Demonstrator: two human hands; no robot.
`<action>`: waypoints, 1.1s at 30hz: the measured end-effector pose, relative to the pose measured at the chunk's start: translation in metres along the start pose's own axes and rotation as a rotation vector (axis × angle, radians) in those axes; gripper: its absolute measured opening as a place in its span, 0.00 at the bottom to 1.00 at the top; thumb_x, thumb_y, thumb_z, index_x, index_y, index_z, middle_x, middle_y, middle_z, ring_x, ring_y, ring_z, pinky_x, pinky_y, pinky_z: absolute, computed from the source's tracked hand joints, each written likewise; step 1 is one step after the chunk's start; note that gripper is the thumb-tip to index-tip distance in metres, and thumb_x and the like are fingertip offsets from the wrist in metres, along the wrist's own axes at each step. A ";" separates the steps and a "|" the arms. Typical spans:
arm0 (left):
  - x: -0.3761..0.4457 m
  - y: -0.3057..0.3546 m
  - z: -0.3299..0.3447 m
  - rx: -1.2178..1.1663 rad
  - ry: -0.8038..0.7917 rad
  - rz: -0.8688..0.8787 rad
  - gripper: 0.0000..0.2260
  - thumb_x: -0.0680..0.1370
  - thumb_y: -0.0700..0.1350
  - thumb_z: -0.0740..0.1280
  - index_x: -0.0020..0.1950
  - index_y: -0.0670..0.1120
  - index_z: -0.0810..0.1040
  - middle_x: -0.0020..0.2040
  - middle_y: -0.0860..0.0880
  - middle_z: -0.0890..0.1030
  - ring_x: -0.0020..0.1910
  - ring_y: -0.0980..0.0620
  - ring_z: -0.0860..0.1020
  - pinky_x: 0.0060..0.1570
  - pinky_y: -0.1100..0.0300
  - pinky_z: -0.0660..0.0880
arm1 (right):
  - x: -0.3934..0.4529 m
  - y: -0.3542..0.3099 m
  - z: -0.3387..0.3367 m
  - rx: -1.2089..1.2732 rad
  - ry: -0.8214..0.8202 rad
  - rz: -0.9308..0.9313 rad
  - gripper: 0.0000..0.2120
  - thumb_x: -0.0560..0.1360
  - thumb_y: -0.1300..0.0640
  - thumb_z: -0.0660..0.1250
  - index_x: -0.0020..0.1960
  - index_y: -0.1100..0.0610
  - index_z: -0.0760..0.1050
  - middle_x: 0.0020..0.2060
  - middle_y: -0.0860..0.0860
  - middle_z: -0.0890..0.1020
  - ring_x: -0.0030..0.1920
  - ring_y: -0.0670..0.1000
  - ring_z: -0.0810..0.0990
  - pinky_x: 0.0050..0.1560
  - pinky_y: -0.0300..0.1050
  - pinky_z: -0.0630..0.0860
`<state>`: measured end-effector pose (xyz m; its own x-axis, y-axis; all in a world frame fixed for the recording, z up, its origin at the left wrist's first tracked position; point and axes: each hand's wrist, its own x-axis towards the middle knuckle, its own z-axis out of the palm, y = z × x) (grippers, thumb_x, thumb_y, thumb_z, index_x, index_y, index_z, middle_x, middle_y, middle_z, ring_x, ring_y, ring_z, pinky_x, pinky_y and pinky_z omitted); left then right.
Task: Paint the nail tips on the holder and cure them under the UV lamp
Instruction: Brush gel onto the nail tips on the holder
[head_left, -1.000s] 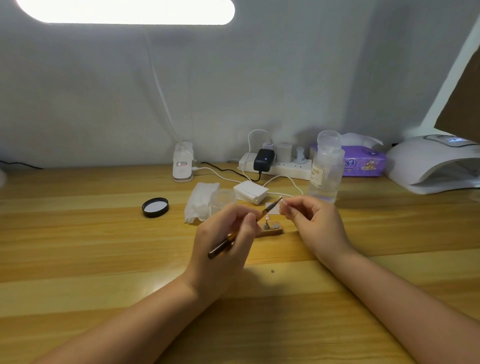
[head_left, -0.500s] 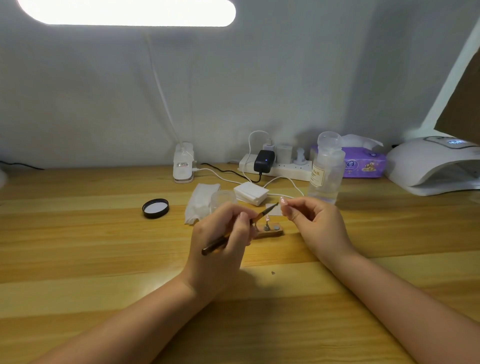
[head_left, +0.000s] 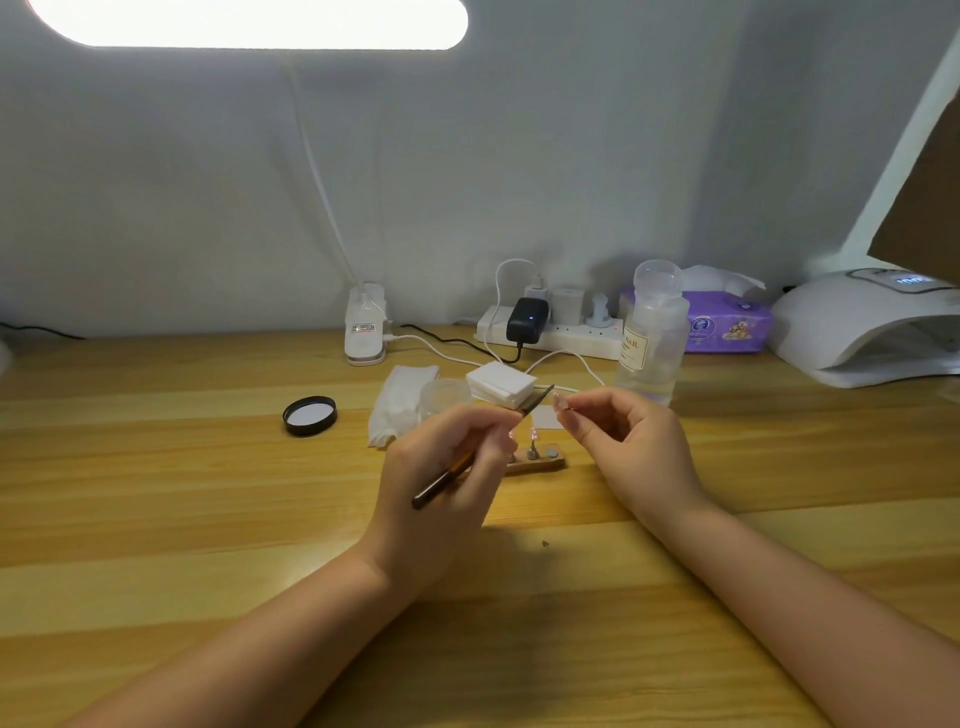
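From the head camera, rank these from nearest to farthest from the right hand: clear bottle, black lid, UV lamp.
From the right hand:
1. Clear bottle, just behind it.
2. UV lamp, far right, at the wall.
3. Black lid, out left, past the left hand.

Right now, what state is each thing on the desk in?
Left hand: grips the brush.
Brush: tilted, tip raised toward the nail tip.
Right hand: pinches a nail tip.
Nail tip: lifted off the holder.
Holder: on the desk, one tip standing on it.
Jar: open.
Lid: off, lying inside up.
UV lamp: display lit.
Bottle: upright, capped.
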<state>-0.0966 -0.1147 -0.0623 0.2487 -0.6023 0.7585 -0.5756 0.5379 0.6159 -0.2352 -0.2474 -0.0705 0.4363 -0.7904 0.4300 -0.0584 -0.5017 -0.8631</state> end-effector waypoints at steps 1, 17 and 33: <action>0.000 0.000 0.000 -0.003 0.006 -0.003 0.08 0.78 0.43 0.63 0.53 0.43 0.80 0.41 0.49 0.83 0.41 0.52 0.83 0.39 0.51 0.81 | 0.000 0.000 0.000 -0.004 0.001 -0.006 0.05 0.73 0.57 0.72 0.45 0.47 0.81 0.40 0.44 0.85 0.43 0.44 0.82 0.47 0.42 0.80; -0.002 0.002 0.000 -0.028 0.002 -0.056 0.09 0.78 0.45 0.62 0.49 0.43 0.80 0.38 0.52 0.82 0.38 0.55 0.81 0.37 0.59 0.77 | 0.000 0.000 0.001 -0.012 0.012 -0.005 0.04 0.73 0.58 0.72 0.44 0.49 0.81 0.37 0.44 0.84 0.41 0.41 0.81 0.43 0.35 0.77; -0.002 0.001 0.000 -0.150 0.029 -0.166 0.13 0.77 0.48 0.62 0.48 0.41 0.81 0.37 0.46 0.83 0.37 0.50 0.82 0.38 0.55 0.79 | 0.000 0.000 0.000 0.052 -0.055 -0.009 0.07 0.74 0.62 0.71 0.45 0.50 0.81 0.39 0.50 0.84 0.43 0.49 0.82 0.46 0.39 0.78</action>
<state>-0.0974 -0.1126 -0.0633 0.3540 -0.6736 0.6488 -0.4034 0.5159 0.7557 -0.2351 -0.2469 -0.0706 0.4851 -0.7650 0.4237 -0.0085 -0.4886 -0.8725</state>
